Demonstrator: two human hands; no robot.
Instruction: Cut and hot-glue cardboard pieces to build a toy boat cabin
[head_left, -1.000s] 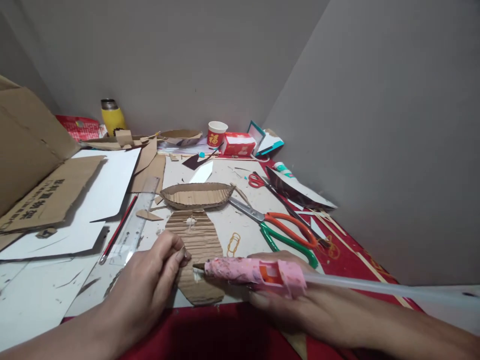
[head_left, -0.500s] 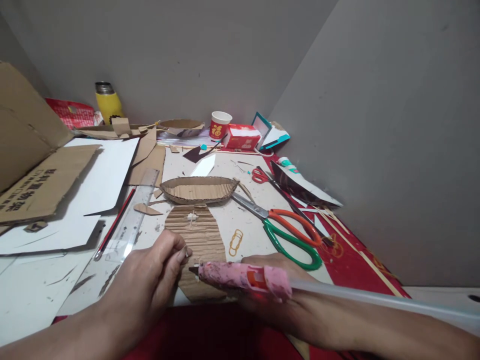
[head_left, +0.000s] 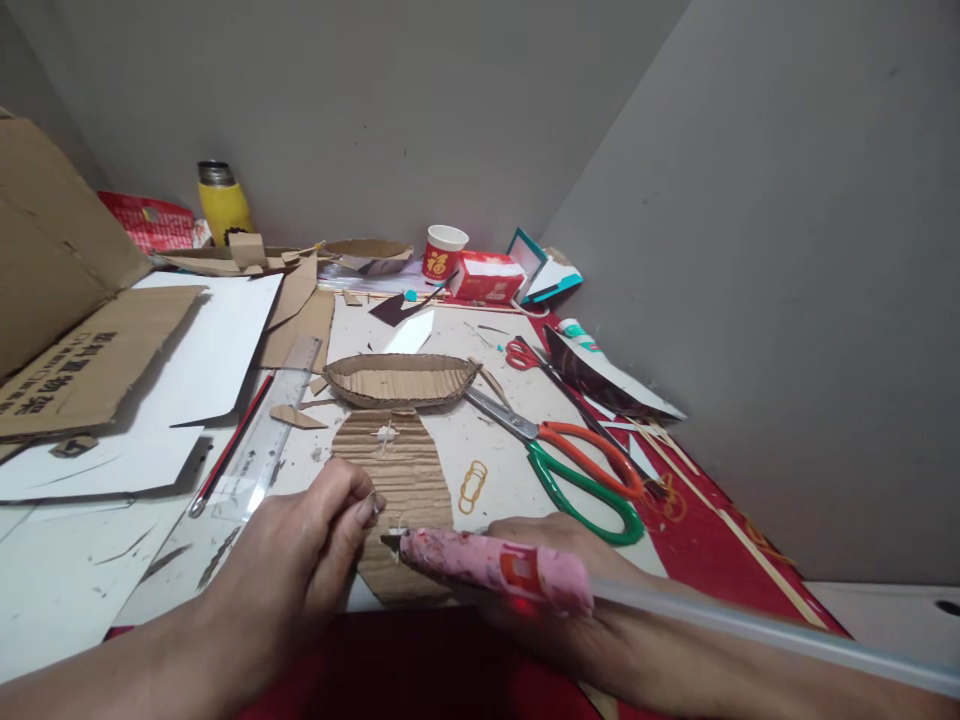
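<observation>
My right hand (head_left: 559,560) grips a pink glue gun (head_left: 495,565) with a clear glue stick sticking out behind it. Its nozzle touches the near part of a flat corrugated cardboard piece (head_left: 401,470) on the table. My left hand (head_left: 300,565) rests at the left edge of that piece, fingertips pinched close to the nozzle. Whether it pinches anything I cannot tell. A small white glue blob sits on the piece's far end. Just beyond lies a cardboard boat-shaped shell (head_left: 401,380).
Large orange-and-green scissors (head_left: 577,465) lie right of the cardboard, small red scissors (head_left: 525,355) behind them. A clear ruler (head_left: 274,430) and red pencil (head_left: 229,450) lie left. White sheets, cardboard flaps, a yellow flask (head_left: 221,205), a paper cup (head_left: 442,252) and a red box (head_left: 491,277) stand further back.
The glue gun has tilted nose-down and its nozzle now touches the flat cardboard piece. The view shifted slightly; my left hand stays at the piece's edge.
</observation>
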